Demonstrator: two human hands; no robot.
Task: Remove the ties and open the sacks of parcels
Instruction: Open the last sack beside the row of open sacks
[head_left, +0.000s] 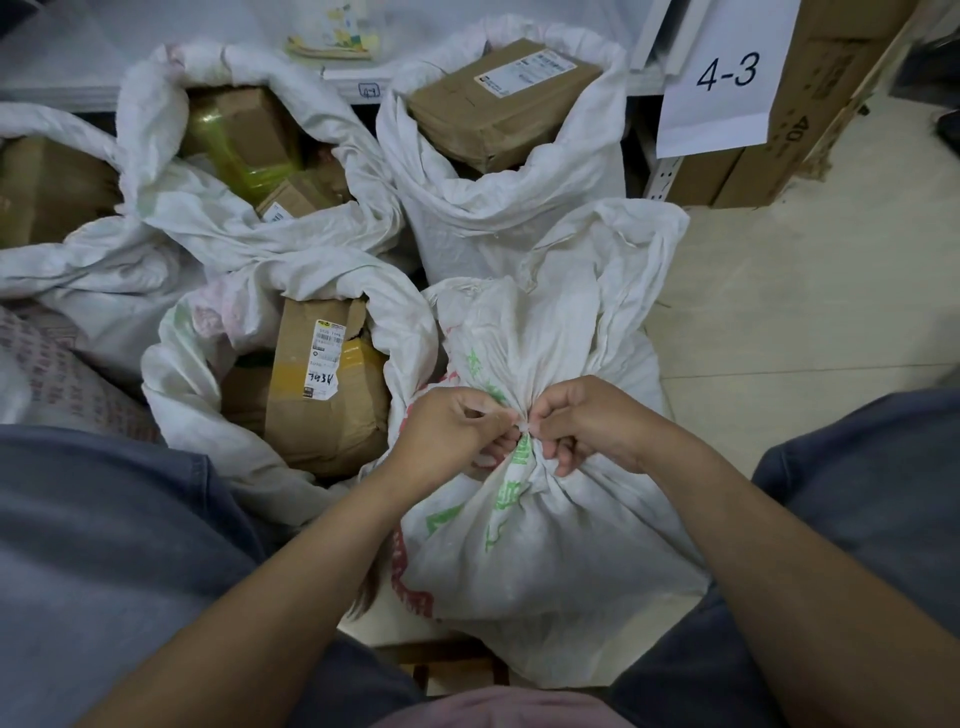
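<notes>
tiled floor (805, 312); left hand (457, 431), right hand (587, 426), both pinch-tight on sack tie (523, 427)

The tie (523, 427) is nearly hidden between the left hand (457, 431) and right hand (587, 421); parcel label (323, 358) print is unreadable.

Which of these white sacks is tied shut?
The green-printed sack nearest the person, where left hand and right hand pinch the tie at its bunched neck. The other sacks gape open, showing cardboard parcels.
</notes>
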